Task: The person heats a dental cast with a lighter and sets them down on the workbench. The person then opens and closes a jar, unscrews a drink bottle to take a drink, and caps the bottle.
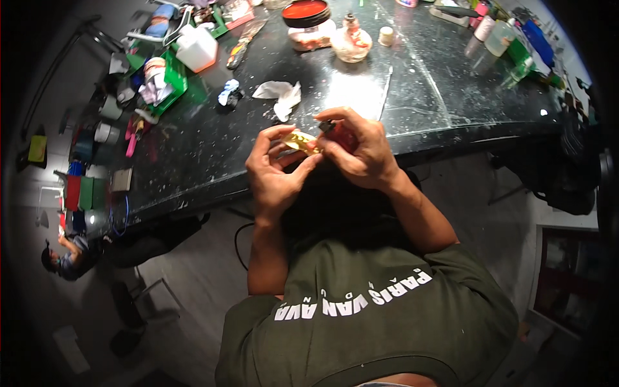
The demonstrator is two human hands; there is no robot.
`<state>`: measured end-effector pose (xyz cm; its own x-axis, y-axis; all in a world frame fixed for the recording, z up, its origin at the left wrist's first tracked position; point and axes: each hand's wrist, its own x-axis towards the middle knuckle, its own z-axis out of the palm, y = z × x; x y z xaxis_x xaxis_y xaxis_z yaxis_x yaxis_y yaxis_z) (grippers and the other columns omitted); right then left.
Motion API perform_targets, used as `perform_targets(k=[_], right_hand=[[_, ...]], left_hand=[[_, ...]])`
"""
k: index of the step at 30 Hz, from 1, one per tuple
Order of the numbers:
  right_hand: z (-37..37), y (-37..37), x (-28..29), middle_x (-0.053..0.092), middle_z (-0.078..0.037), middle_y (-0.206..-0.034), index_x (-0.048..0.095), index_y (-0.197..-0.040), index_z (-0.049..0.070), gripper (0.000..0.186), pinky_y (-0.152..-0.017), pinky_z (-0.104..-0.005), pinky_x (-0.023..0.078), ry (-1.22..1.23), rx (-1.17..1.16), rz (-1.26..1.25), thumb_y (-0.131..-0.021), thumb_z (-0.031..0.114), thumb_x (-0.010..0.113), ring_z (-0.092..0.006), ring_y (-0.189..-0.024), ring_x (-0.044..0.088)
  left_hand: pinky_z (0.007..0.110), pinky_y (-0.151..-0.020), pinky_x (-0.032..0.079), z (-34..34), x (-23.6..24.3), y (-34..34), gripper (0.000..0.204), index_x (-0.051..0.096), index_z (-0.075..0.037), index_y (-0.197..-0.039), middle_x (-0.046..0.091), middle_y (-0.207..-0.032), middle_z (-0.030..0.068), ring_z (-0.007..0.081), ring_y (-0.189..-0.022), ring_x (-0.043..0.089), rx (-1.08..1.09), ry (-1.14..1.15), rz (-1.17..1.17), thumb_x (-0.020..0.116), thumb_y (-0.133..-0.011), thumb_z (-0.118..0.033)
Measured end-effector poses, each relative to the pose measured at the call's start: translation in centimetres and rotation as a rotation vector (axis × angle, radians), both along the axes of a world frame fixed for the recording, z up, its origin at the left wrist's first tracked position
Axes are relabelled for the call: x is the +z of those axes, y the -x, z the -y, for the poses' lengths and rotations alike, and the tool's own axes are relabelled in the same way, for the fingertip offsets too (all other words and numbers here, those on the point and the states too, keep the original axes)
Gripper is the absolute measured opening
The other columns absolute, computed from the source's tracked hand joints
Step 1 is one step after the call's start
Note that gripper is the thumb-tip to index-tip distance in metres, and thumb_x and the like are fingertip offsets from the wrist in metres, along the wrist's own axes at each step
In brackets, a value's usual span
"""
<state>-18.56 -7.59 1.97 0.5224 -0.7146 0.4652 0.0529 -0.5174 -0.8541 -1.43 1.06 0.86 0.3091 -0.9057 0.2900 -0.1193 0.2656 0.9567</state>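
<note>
Both my hands are raised together just off the table's near edge. My left hand (276, 169) grips a small curved yellow piece with a pinkish part, which looks like a dental cast (298, 141), between thumb and fingers. Close beside it, my right hand (361, 151) is closed around a dark red lighter (343, 135) with a black top. The right fingertips reach the cast's right end and partly hide it. Whether the lighter is lit, I cannot tell. Past my hands lie a crumpled white tissue (284, 97) and a thin pale stick-like tool (387, 90).
On the black table (213, 145) stand a round glass spirit lamp (351, 46), a small whitish cap (385, 36) and a jar with a red-topped lid (306, 13). A stained knife (245, 45), a green basket (173, 80) and a white bottle (196, 48) are at left. Bottles (500, 39) crowd the right.
</note>
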Motion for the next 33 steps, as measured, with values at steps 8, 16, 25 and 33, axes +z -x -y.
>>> perform_targets(k=[8, 16, 25, 33], right_hand=[[0.1, -0.7, -0.8, 0.062, -0.002, -0.068, 0.064, -0.120, 0.003, 0.031, -0.054, -0.0296, 0.044, -0.033, -0.027, 0.047, -0.090, 0.005, 0.069, -0.0076, -0.056, 0.052], [-0.1, -0.9, -0.7, 0.063, -0.003, -0.070, 0.065, -0.120, 0.003, 0.031, -0.055, -0.0279, 0.043, -0.020, -0.085, 0.140, -0.090, 0.003, 0.070, -0.0061, -0.058, 0.051], [0.1, 0.0, -1.2, 0.070, -0.010, -0.076, 0.062, -0.123, 0.002, 0.035, -0.062, -0.0340, 0.055, -0.053, 0.009, 0.097, -0.089, 0.003, 0.067, -0.0155, -0.067, 0.068], [0.3, 0.1, -1.4, 0.069, -0.011, -0.086, 0.061, -0.122, 0.003, 0.035, -0.065, -0.0334, 0.055, 0.067, 0.005, 0.143, -0.087, 0.001, 0.070, -0.0187, -0.069, 0.069]], left_hand=[[0.033, -0.090, 0.065, 0.1, -0.3, -0.2, 0.057, 0.057, 0.003, -0.125, 0.067, -0.114, 0.0127, 0.0197, -0.103, 0.074, 0.013, 0.038, 0.000, 0.089, -0.077, 0.006], [0.033, -0.087, 0.066, 0.2, 0.9, -1.0, 0.049, 0.063, 0.004, -0.117, 0.073, -0.106, 0.0139, 0.0195, -0.099, 0.076, -0.022, -0.042, -0.054, 0.091, -0.077, 0.003], [0.029, -0.083, 0.060, 9.8, 3.5, -10.9, 0.038, 0.069, 0.002, -0.110, 0.077, -0.101, 0.0107, 0.0155, -0.092, 0.074, 0.079, -0.041, 0.447, 0.091, -0.080, -0.005], [0.025, -0.071, 0.057, 17.4, 2.6, -15.4, 0.032, 0.069, 0.001, -0.094, 0.077, -0.088, 0.0074, 0.0099, -0.077, 0.070, 0.016, -0.162, 0.565, 0.094, -0.080, -0.014]])
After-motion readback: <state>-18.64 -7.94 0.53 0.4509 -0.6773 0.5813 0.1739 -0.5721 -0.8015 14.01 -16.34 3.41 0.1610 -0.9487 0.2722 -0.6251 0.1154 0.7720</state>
